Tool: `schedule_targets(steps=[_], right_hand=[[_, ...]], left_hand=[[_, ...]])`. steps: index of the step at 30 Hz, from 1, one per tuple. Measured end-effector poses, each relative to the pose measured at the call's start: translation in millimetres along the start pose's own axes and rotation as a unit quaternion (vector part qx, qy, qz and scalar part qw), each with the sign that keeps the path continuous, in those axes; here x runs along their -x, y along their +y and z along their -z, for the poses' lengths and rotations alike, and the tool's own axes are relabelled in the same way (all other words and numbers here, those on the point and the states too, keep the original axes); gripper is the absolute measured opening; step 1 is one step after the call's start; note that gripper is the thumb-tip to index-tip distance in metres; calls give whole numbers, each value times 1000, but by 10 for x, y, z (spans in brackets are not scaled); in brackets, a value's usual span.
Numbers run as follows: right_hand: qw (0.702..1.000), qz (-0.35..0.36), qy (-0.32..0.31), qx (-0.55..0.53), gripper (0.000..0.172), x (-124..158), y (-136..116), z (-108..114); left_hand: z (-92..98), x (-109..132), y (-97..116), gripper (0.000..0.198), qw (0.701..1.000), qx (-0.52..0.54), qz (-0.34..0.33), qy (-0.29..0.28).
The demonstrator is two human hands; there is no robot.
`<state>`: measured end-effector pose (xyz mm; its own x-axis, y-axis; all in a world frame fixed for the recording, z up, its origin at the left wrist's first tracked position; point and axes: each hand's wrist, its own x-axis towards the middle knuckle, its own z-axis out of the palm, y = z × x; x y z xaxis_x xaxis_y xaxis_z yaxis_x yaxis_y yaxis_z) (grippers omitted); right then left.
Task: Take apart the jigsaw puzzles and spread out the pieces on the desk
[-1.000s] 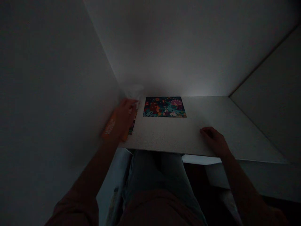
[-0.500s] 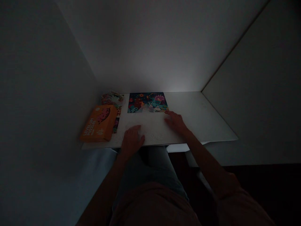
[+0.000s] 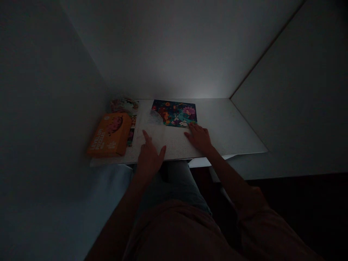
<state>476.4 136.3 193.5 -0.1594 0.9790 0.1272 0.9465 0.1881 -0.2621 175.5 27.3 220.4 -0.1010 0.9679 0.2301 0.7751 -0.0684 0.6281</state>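
The scene is very dark. A colourful puzzle picture (image 3: pixel 176 112) lies flat at the back of a white table (image 3: pixel 233 130). My right hand (image 3: pixel 199 137) rests flat on the table with spread fingers, its fingertips touching the picture's near edge. My left hand (image 3: pixel 150 156) lies near the table's front edge with fingers apart, on or beside a thin clear sheet (image 3: pixel 153 125) that reaches the picture's left corner. Neither hand grips anything that I can see.
An orange puzzle box (image 3: pixel 108 135) lies at the table's left edge against the left wall. Behind it sits a crumpled clear bag with puzzle pieces (image 3: pixel 123 105). White walls close in the table on the left, back and right. My legs are under the table.
My left hand left the bag and box area and came to the table's front edge. My right hand moved from the front right up to the picture's near edge. The view shifted right.
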Motion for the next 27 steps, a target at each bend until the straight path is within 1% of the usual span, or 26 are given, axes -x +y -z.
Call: schedule_targets(steps=[2,3,5,6,8,10,12,14,16,18,19,23,25,27], right_hand=[[1000,-12,21,4,67,195,-66,-9],[999,-16,31,2,65,289,-85,-16],[999,-13,44,-7,61,467,-91,-36],[999,-8,49,-12,60,549,-82,-49],[998,3,56,-17,59,692,-41,-75],[998,16,59,-21,58,802,18,-92],[997,38,54,-34,56,882,89,-86],[995,72,37,-53,55,944,163,-52],[992,108,14,-66,58,1001,233,-5],[989,133,-6,-68,60,1055,299,37],[988,141,-12,-66,57,1078,333,52],[980,189,-18,-68,37,1114,480,106],[973,218,-18,-72,32,1093,550,157],[970,232,-11,-72,31,1052,599,234]], left_hand=[[143,53,116,105,999,-33,-21,-27],[208,55,137,98,997,-54,-44,-25],[296,5,84,80,992,-81,-96,8],[314,-46,13,71,990,-80,-113,27],[294,-179,-182,53,991,-45,-114,52],[222,-322,-392,33,995,23,-90,46],[127,-444,-563,21,992,104,-59,33],[42,-530,-679,22,980,193,-18,50],[-16,-578,-751,29,956,279,31,80],[-44,-593,-799,35,936,334,63,89],[-50,-592,-816,37,932,347,69,84],[-56,-563,-840,38,925,369,66,57],[-61,-553,-833,38,923,377,61,55],[-68,-551,-825,39,922,379,54,58]])
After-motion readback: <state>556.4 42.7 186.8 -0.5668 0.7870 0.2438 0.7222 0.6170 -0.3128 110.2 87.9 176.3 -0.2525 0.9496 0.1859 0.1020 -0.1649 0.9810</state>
